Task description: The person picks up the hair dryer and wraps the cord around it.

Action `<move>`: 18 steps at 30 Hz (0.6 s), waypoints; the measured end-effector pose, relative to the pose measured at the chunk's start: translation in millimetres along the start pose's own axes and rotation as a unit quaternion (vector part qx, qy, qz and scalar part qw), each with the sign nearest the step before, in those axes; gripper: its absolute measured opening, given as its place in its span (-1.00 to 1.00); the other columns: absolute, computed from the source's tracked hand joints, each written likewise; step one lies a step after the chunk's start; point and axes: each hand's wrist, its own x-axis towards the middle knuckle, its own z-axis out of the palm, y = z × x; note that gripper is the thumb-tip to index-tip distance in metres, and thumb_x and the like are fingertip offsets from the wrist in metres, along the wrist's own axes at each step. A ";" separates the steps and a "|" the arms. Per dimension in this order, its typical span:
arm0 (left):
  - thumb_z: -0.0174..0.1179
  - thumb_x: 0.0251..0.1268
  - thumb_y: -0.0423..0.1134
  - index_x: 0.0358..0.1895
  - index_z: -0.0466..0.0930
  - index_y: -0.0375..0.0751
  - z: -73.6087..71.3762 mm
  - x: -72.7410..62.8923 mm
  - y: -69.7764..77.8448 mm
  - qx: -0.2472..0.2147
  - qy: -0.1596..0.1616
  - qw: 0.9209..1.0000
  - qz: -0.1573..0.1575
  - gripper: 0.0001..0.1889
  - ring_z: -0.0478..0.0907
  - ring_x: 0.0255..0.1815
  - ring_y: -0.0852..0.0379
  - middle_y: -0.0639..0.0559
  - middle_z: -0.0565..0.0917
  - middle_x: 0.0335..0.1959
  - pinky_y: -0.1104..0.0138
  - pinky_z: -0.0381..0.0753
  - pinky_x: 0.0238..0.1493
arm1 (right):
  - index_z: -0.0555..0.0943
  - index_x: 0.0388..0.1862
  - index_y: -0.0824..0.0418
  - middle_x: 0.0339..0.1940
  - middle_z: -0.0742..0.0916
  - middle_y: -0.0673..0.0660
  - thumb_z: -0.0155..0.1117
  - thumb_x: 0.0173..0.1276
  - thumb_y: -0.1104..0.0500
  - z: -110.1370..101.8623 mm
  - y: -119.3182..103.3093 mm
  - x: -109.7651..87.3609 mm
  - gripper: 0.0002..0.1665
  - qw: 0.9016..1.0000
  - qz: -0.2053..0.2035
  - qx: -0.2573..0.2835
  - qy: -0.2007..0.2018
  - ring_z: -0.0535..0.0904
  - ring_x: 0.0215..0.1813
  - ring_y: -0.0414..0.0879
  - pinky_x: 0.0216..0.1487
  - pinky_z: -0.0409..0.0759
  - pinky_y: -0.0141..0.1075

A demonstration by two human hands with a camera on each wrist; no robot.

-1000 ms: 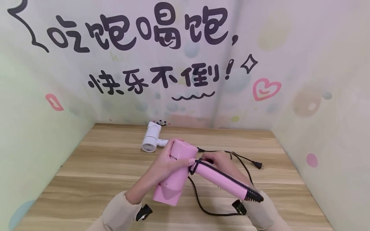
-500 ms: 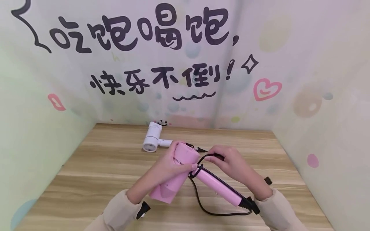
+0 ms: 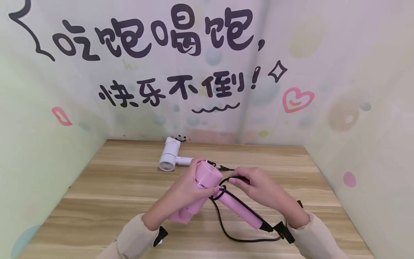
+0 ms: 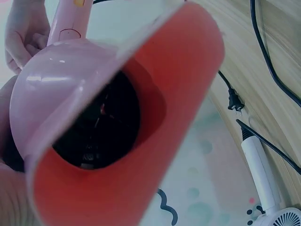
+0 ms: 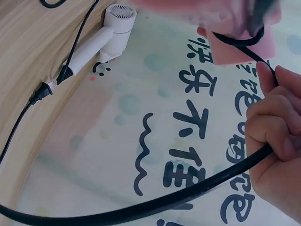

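In the head view, we see a pink plastic hair dryer held above the surface, its barrel gripped by the left hand and its handle pointing to 4 o'clock. A black rubbery cord loops round the handle close to the left thumb; the right hand, at 3 o'clock from that loop, pinches it. We judge the step in hand to be winding or freeing this cord; the next move calls for a steady left grip and an unsnagged pull. At 10 o'clock from the pink dryer, a white plastic hair dryer lies on the wood-grain surface. Behind rises a pale wall with black Chinese lettering and a pink outlined heart at 2 o'clock.

In the left wrist view, we look into the flared nozzle, with a black two-pin plug at 3 o'clock, just beside the white dryer's end.

In the right wrist view, we see the right fingers curled round the cord, which sweeps towards 8 o'clock; the pink dryer blurs overhead.
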 end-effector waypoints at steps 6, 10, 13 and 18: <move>0.44 -0.14 -0.01 0.32 0.08 -0.07 -1.7 2.4 -3.0 -0.003 0.022 1.000 0.001 -0.07 0.53 -0.32 0.15 -0.01 0.55 -0.18 0.30 0.52 -0.29 | 0.64 -0.21 0.09 -0.38 0.68 -0.11 0.11 0.39 0.13 -1.9 -8.6 -2.4 -0.83 1.000 0.018 0.000 -0.025 0.45 -0.40 -0.35 -0.31 0.51 -0.43; 0.43 -0.13 0.01 0.31 0.09 -0.07 -2.5 5.1 -5.2 0.005 0.043 0.999 -0.003 -0.09 0.52 -0.32 0.16 0.00 0.54 -0.17 0.32 0.52 -0.29 | 0.63 -0.31 0.06 -0.46 0.65 -0.09 0.07 0.41 0.10 -1.2 -14.3 -3.1 -0.81 0.999 0.028 0.002 -0.023 0.45 -0.42 -0.34 -0.35 0.48 -0.44; 0.42 -0.11 0.01 0.31 0.10 -0.09 -3.1 6.9 -6.9 0.003 0.052 0.999 -0.004 -0.10 0.52 -0.33 0.15 0.00 0.55 -0.19 0.32 0.52 -0.28 | 0.62 -0.32 0.04 -0.47 0.66 -0.11 0.02 0.43 0.10 2.4 -18.5 -2.6 -0.77 1.000 0.017 -0.015 -0.010 0.46 -0.40 -0.35 -0.33 0.49 -0.43; 0.42 -0.09 -0.01 0.32 0.07 -0.13 -5.9 8.5 -9.4 0.002 0.069 0.997 -0.016 -0.09 0.53 -0.29 0.12 -0.05 0.55 -0.17 0.30 0.53 -0.26 | 0.60 -0.37 0.02 -0.64 0.49 -0.19 -0.01 0.45 0.12 6.4 -21.0 -5.5 -0.75 0.999 0.008 -0.045 0.001 0.37 -0.51 -0.37 -0.45 0.40 -0.46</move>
